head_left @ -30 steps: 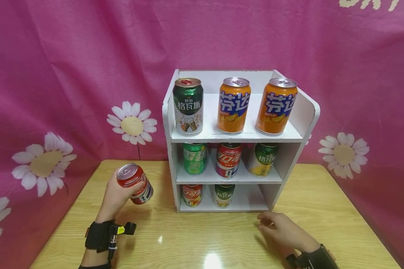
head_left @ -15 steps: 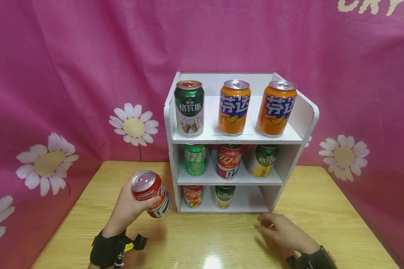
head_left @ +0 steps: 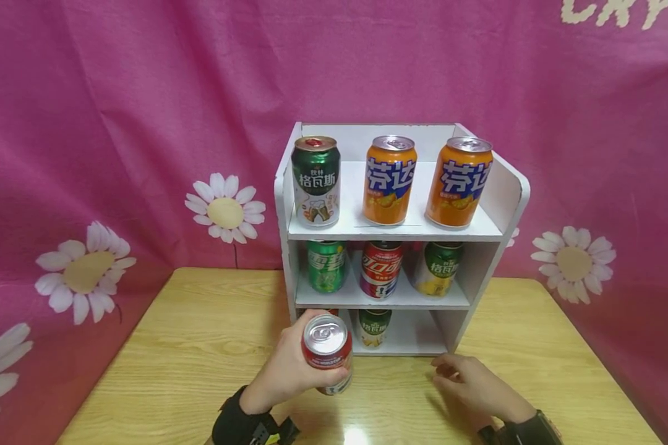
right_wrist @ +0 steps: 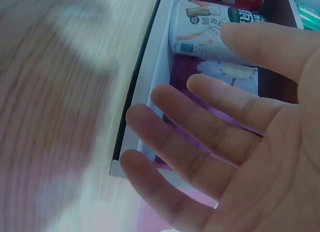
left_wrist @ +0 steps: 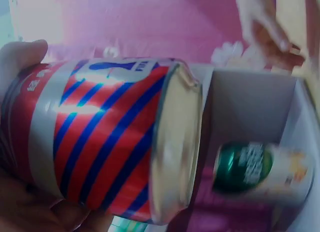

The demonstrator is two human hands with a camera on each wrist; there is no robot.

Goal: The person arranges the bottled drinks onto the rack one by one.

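Note:
My left hand [head_left: 292, 364] grips a red cola can [head_left: 327, 352] in front of the bottom left of a white three-tier shelf [head_left: 395, 232]. Thumb and fingers wrap round its side, and the silver top faces up towards my head. In the left wrist view the can [left_wrist: 110, 137] shows red and blue stripes and its bare base. My right hand [head_left: 475, 386] holds nothing; it lies by the shelf's lower right corner, fingers relaxed and spread in the right wrist view. A green and white kvass can [head_left: 373, 327] stands on the bottom tier. Behind the held can, another red can is mostly hidden.
On the top tier stand a green and white can [head_left: 316, 181] and two orange soda cans [head_left: 389, 180]. The middle tier bears a green can [head_left: 326, 266], a red can [head_left: 381, 269] and a green-yellow can [head_left: 440, 269]. A pink flowered cloth [head_left: 145, 123] hangs behind the wooden table [head_left: 200, 321].
My left hand has carried the red cola can rightwards and slightly down, from the table's left side to the front of the shelf, turning it more upright. The right hand has stayed in place.

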